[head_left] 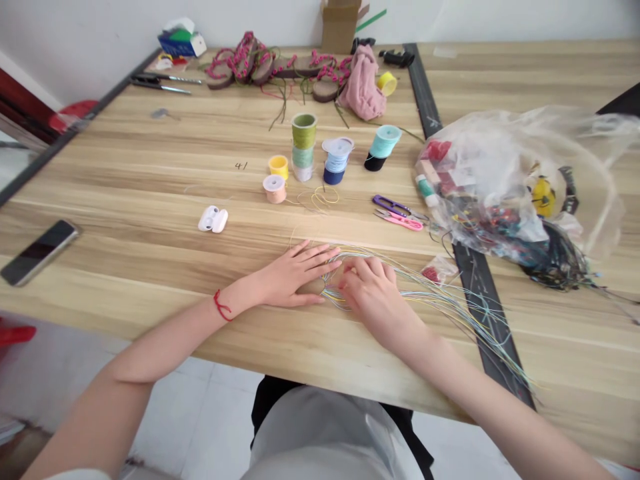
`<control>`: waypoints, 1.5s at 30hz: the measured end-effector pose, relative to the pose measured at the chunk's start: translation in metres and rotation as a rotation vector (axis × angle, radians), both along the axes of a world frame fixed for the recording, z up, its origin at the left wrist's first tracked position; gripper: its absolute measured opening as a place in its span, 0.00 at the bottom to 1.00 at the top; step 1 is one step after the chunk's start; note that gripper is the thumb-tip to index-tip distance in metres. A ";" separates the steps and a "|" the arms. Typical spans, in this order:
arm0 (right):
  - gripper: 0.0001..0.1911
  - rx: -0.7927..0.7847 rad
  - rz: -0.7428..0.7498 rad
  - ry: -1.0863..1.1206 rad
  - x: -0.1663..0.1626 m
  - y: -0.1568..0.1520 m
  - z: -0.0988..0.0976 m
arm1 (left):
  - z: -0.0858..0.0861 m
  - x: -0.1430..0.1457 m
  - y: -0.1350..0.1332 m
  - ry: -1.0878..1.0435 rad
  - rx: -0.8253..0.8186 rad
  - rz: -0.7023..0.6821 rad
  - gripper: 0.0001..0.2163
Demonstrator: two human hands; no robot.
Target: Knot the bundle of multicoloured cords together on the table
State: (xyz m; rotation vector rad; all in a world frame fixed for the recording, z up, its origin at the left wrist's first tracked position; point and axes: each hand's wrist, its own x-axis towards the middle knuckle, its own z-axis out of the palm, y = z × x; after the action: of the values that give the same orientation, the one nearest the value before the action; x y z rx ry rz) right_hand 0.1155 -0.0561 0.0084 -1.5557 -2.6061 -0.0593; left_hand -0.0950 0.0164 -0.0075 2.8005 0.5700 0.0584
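A loose bundle of thin multicoloured cords (425,293) lies across the wooden table (150,167) and fans out to the right. My right hand (370,297) presses on the near end of the bundle, fingers curled down over the strands. My left hand (295,275) lies flat on the tabletop just left of it, fingers spread, their tips touching the cord ends. A red string (223,305) circles my left wrist. Several thread spools (303,131) stand in front of both hands, beyond a small tangle of yellow thread (320,198).
Pink and purple thread snips (397,213) lie right of the spools, next to a bulging plastic bag (515,187) of craft supplies. Braided pink sandals (260,67) and a pink cloth (363,87) sit at the back. White earbuds (213,219) and a phone (40,252) lie left.
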 end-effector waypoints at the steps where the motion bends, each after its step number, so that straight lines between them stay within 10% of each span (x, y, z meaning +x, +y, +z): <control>1: 0.06 -0.004 0.009 -0.015 0.000 0.000 0.001 | 0.000 0.000 0.000 0.001 -0.001 0.000 0.35; 22: 0.01 -0.492 -0.097 0.486 -0.001 -0.019 0.020 | 0.000 -0.001 -0.001 -0.028 -0.008 0.002 0.34; 34: 0.09 -0.008 0.763 0.482 -0.040 -0.095 0.047 | 0.002 -0.001 0.001 -0.005 -0.009 -0.002 0.34; 45: 0.09 -0.081 -0.002 0.433 0.010 -0.007 -0.001 | 0.000 0.015 -0.019 -0.108 -0.042 0.164 0.34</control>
State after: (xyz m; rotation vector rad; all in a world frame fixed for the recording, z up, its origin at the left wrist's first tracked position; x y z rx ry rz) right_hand 0.1252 -0.0630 0.0077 -1.4049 -2.2887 0.3471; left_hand -0.0799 -0.0022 -0.0073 2.6849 0.7628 0.2260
